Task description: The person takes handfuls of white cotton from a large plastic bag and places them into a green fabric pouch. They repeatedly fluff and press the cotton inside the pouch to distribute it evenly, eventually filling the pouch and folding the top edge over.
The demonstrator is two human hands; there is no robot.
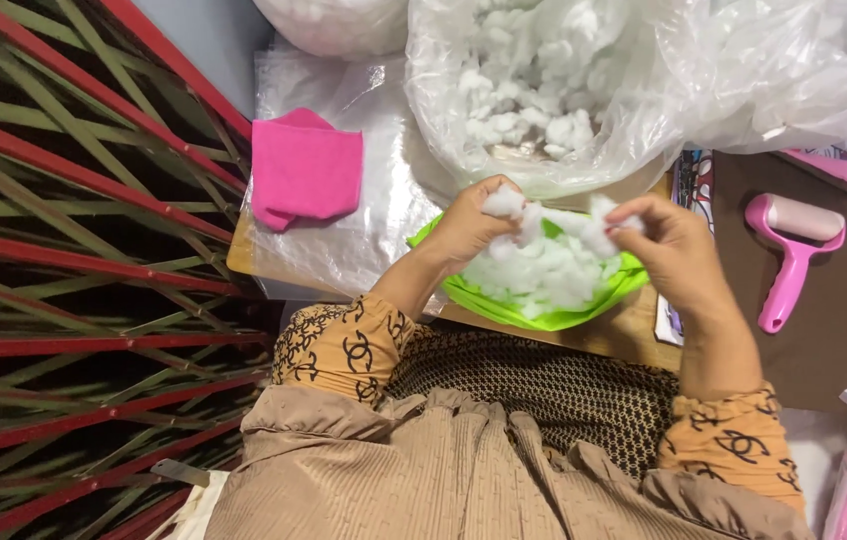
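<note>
My left hand (469, 225) and my right hand (672, 250) both pinch a tuft of white stuffing fibre (556, 222) and stretch it between them. Right under the hands lies a lime-green fabric piece (524, 310) filled with more white stuffing (544, 275), resting on a wooden board (614, 335). Behind the hands, a big clear plastic bag (644, 90) stands open with a heap of loose white stuffing (524, 90) inside.
A folded pink cloth (306, 170) lies on a clear plastic sheet (364, 230) at the left. A pink lint roller (794, 245) rests on a brown surface (834, 330) at the right. A red-and-green patterned mat (74, 270) lies at far left.
</note>
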